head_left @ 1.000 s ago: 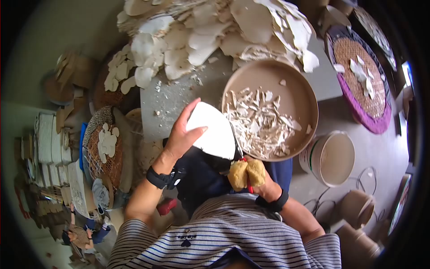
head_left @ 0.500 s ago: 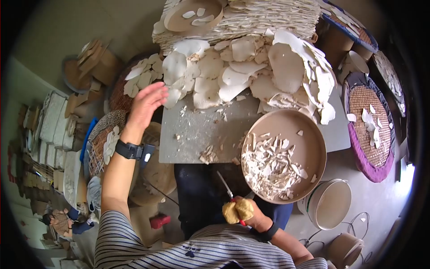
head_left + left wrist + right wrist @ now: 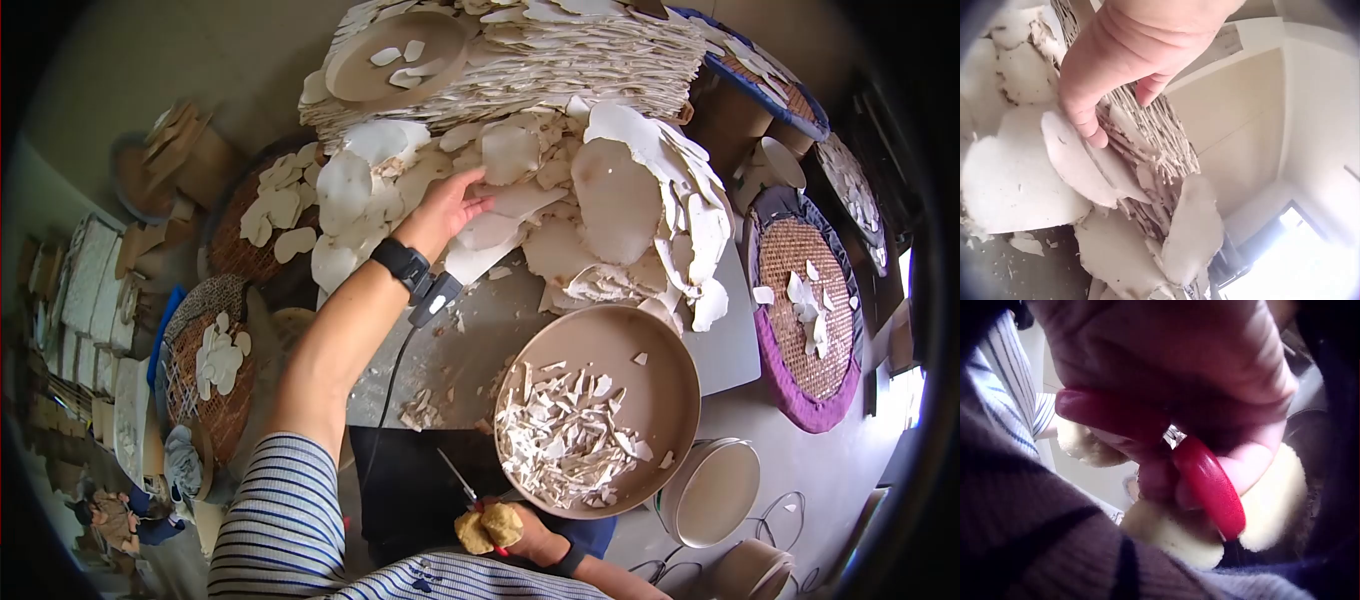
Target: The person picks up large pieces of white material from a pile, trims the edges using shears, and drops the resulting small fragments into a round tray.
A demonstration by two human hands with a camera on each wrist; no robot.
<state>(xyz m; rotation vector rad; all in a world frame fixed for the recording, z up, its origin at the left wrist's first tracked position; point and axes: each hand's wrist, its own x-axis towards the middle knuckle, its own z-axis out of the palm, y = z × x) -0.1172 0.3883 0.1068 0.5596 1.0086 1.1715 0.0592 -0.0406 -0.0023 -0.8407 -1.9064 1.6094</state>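
My left hand (image 3: 452, 212) reaches over a heap of thin, flat off-white pieces (image 3: 512, 152) on the table. In the left wrist view its fingers are spread, and one fingertip is right at the edge of a curved off-white piece (image 3: 1075, 156). Near my lap, my right hand (image 3: 535, 540) grips red-handled shears (image 3: 1213, 487), their blade pointing up and left. Yellow sponge-like pads (image 3: 490, 528) cover some of its fingers. Beside that hand stands a large round tan tray (image 3: 655, 410) with white strips and scraps (image 3: 560, 440) in it.
Behind the heap rises a tall stack of flat pieces (image 3: 560, 60) with a shallow round tray (image 3: 350, 70) on top. A purple-rimmed woven basket (image 3: 790, 250) and a white bucket (image 3: 715, 490) stand to the right. Small crumbs (image 3: 425, 408) lie on the grey table (image 3: 725, 365).
My left hand has let go of a large white piece, swung out left, then moved right and forward to the heap. The right hand still holds the shears, lower in view.
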